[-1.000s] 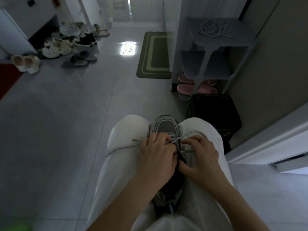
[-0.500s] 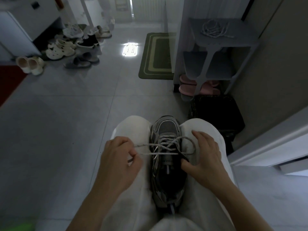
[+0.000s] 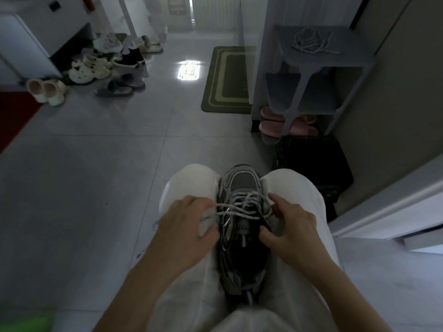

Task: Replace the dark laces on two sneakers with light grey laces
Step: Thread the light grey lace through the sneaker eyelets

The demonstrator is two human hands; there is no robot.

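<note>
Sneaker (image 3: 242, 226) lengthwise between knees, toe pointing away

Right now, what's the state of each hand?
Left hand: holding the light grey lace.
Right hand: gripping the sneaker by its side.

Both bare forearms reach forward over the lap. The left hand (image 3: 184, 226), left of the sneaker (image 3: 242, 180), is curled, pinching the lace (image 3: 225, 206). The right hand (image 3: 292, 226) grips the sneaker's right side, thumb at its opening.
</note>
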